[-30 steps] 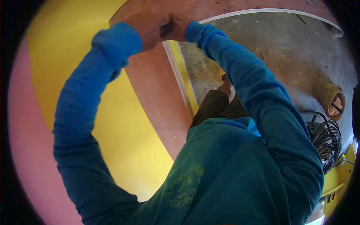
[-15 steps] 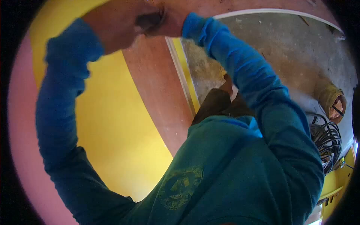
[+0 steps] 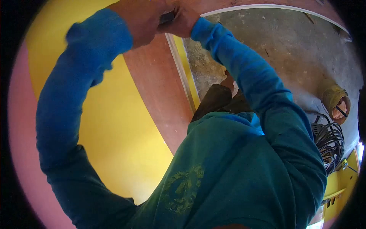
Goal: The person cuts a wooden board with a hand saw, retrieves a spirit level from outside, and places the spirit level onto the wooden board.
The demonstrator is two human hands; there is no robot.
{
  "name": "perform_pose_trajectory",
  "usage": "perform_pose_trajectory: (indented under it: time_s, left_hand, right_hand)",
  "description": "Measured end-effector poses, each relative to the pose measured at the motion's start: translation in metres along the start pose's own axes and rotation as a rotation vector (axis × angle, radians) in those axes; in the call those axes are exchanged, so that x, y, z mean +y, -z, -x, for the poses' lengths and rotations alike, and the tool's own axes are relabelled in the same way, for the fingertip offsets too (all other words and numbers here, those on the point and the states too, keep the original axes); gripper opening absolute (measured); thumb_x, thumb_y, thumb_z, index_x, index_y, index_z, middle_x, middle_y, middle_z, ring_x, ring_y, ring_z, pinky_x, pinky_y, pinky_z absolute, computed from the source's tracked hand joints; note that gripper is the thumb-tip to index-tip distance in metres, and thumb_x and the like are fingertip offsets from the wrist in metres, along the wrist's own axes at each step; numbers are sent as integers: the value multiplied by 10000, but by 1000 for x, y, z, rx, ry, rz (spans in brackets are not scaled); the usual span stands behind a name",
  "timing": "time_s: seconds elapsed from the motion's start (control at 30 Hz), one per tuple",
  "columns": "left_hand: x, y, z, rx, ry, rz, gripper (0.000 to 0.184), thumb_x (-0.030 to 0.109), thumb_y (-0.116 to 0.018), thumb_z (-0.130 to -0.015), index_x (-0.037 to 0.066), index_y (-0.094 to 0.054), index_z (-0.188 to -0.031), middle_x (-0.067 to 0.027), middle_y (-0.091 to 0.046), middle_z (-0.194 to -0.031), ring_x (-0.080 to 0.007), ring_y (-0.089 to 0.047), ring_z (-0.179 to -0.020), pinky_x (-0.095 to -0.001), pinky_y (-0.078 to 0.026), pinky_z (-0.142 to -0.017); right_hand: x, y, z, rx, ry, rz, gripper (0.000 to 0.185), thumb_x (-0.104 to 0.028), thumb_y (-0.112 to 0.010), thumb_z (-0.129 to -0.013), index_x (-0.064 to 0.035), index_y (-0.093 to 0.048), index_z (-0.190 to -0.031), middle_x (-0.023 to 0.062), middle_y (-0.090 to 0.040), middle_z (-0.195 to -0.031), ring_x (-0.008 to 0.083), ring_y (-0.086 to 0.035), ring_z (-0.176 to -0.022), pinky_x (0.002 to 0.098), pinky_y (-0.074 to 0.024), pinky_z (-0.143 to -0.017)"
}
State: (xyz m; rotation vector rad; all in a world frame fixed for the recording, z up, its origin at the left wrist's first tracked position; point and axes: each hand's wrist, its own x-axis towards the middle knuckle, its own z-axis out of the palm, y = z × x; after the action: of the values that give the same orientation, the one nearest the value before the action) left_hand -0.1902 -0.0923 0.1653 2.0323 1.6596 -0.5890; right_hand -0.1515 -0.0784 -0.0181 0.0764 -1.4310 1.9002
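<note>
At the top of the view my left hand and my right hand meet, close against a reddish-brown panel. A small dark object shows between them; what it is cannot be made out. The fingers of both hands are curled and mostly hidden behind the backs of the hands and the top edge. Blue sleeves cover both arms. Behind my left arm is a yellow surface, with the reddish-brown band beside it.
A pink surface lies at the far left. On the right, a concrete floor holds a yellowish container and coiled black cable. A yellow piece stands at the lower right. A pale strip curves along the top.
My left hand moved left and away from the dark object, then came back right towards my right hand. My right hand shifted only slightly, staying near the panel.
</note>
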Motion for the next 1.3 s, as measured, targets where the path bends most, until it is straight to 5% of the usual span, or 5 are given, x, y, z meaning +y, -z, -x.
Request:
perform_pose_trajectory:
  time_s: [0.4,0.53,0.7,0.87,1.3]
  left_hand:
    - [-14,-40,-11,205,76,-170,172,94,-611,-694,129,-615,-862,-123,-613,-875,-303,-598,-770,-371,-489,-711]
    - [14,41,4,-240,342,71,386,10,-501,-741,74,-493,-1121,-204,-571,-939,-350,-573,-793,-400,-450,-722]
    - [-15,25,37,28,-93,-130,441,32,-529,-742,101,-457,-1172,-232,-568,-797,-373,-555,-679,-434,-444,-653]
    - [15,34,42,-297,287,-107,478,31,-539,-738,139,-435,-1192,-228,-571,-770,-370,-559,-707,-415,-458,-645]
    - [91,86,53,-353,300,-282,554,55,-503,-749,184,-351,-1265,-209,-536,-629,-354,-542,-567,-447,-428,-531]
  right_hand:
    - [21,7,-1,32,87,262,390,-73,-683,-683,-64,-544,-1046,47,-598,-996,155,-561,-922,302,-450,-838]
    - [-8,2,-9,-33,87,368,397,-168,-699,-654,-95,-570,-1023,68,-600,-986,205,-570,-892,318,-459,-812]
    - [-28,26,21,148,216,701,444,-164,-706,-663,-78,-547,-1068,76,-589,-1007,186,-562,-908,307,-451,-820]
    - [12,57,152,389,-635,518,557,-260,-726,-618,-39,-527,-1089,144,-567,-1005,260,-542,-920,358,-434,-817]
    - [-109,-53,13,581,35,244,386,-245,-751,-471,-91,-494,-713,72,-512,-734,290,-488,-733,390,-364,-652]
